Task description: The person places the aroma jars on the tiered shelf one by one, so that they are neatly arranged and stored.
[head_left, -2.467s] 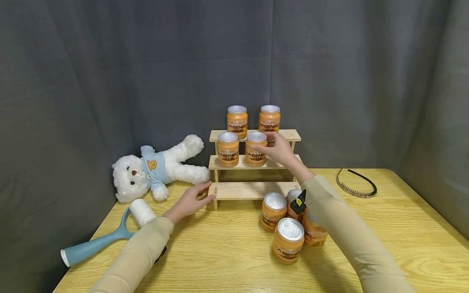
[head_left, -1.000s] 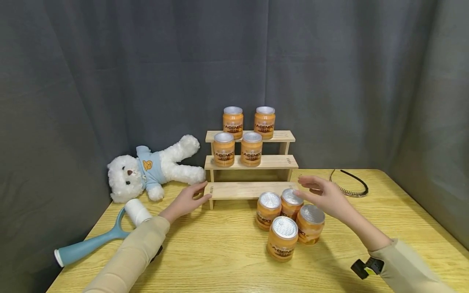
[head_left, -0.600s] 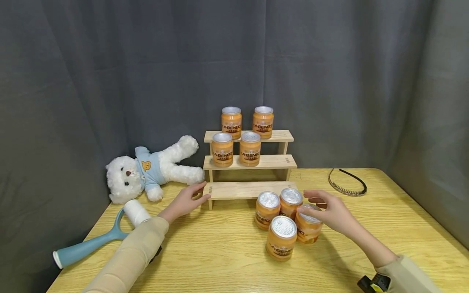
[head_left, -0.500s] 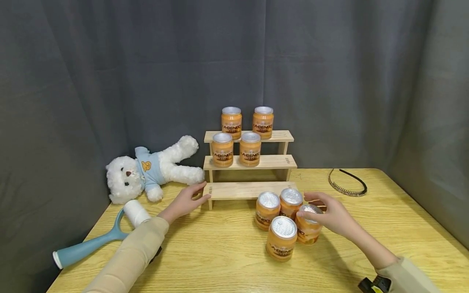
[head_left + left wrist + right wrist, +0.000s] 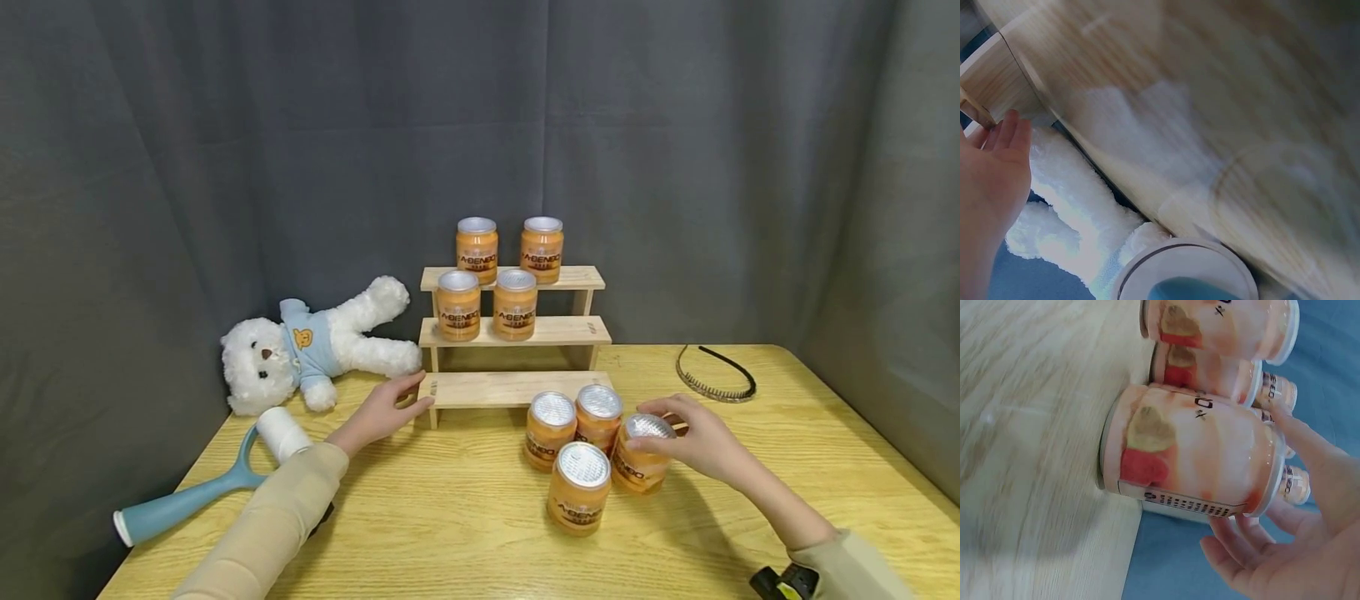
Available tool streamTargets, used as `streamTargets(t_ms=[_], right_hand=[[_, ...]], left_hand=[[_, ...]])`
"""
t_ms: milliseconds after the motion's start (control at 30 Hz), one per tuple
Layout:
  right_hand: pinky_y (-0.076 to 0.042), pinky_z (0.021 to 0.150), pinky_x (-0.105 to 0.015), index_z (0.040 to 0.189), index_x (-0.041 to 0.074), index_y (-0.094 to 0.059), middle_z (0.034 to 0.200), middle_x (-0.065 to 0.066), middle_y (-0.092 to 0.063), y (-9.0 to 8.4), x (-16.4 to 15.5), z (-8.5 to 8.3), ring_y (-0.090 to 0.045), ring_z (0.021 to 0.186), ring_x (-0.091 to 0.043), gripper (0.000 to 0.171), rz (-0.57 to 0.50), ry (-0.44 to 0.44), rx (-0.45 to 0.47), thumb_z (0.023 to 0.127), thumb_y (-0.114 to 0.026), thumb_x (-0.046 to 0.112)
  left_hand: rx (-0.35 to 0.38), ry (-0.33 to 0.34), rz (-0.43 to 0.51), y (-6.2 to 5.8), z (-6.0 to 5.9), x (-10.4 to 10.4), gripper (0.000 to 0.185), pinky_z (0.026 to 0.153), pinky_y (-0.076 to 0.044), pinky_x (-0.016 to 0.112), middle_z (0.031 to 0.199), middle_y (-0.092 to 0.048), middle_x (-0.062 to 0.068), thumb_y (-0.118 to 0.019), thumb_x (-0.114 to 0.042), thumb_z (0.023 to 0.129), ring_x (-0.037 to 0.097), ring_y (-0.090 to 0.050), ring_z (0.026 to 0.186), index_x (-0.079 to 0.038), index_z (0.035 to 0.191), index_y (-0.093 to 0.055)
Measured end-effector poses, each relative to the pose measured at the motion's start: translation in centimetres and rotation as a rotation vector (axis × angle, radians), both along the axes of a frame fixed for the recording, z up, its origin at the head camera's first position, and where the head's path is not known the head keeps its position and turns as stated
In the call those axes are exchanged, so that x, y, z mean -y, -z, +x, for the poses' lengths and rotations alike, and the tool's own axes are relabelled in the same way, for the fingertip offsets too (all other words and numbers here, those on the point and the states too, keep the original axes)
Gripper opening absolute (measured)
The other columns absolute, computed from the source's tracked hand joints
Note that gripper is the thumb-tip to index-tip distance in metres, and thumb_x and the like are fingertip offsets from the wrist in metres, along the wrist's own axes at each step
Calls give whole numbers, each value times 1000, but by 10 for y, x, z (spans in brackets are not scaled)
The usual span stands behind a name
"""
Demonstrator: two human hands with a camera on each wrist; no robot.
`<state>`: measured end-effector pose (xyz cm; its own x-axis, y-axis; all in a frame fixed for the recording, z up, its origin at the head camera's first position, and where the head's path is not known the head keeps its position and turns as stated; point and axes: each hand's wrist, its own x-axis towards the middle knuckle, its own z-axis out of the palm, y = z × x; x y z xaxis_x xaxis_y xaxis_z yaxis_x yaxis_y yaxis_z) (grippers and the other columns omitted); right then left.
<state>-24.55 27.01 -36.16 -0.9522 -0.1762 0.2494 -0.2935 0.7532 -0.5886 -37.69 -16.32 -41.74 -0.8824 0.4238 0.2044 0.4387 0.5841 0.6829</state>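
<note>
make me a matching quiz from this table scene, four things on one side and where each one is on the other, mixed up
Things:
1. teddy bear
2. hairband
3. lint roller
4. right hand

Places:
A. at the table's near left edge, handle toward the camera
B. gripping the rightmost jar of the group of four on the table
C. lying left of the wooden step shelf
D. on the table right of the shelf, near the curtain

Pairs: 1-C, 2-D, 3-A, 4-B
</note>
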Motion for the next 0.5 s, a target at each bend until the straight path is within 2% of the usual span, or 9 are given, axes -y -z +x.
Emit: streamTargets(t_ms=[167, 267, 367, 433, 500], right_hand=[[-53, 84, -53, 127, 4, -57, 122, -18, -57, -3, -10, 1, -55, 110, -43, 58, 8, -40, 20, 81, -74, 33], [-50, 87, -58, 133, 1, -50, 130, -24, -52, -3, -13, 3, -50, 115, -49, 60, -9, -69, 24, 84, -72, 28], [-52, 85, -55, 138, -5, -39, 135, -30, -45, -2, -13, 5, -47, 116, -52, 69, -31, -59, 52, 85, -71, 26], [-56, 80, -48, 138, -10, -33, 134, -33, -42, 0, -10, 6, -49, 113, -50, 76, -36, -27, 89, 84, -71, 29], [-58, 72, -38, 135, -12, -34, 128, -32, -46, 1, -7, 6, -56, 105, -43, 79, -48, 7, 127, 83, -72, 33]], left_hand=[[-8, 2, -6, 1, 1, 1, 68, 108, -40, 41, 148, -37, 14, -56, -42, 93, 31, -46, 128, -6, 145, -34], [-1, -1, -8, 0, 0, 1, 68, 108, -40, 40, 148, -37, 13, -56, -43, 93, 30, -45, 129, -5, 145, -34], [-3, 2, -4, 0, 0, 0, 69, 108, -40, 41, 147, -37, 15, -57, -41, 93, 32, -45, 129, -3, 145, -34], [-7, 0, -5, 0, -1, 0, 68, 107, -41, 41, 147, -38, 16, -57, -41, 93, 32, -46, 128, -2, 145, -35], [-12, 0, -4, -1, -1, 1, 68, 107, -41, 42, 147, -37, 17, -57, -41, 93, 33, -46, 128, -2, 144, -35]])
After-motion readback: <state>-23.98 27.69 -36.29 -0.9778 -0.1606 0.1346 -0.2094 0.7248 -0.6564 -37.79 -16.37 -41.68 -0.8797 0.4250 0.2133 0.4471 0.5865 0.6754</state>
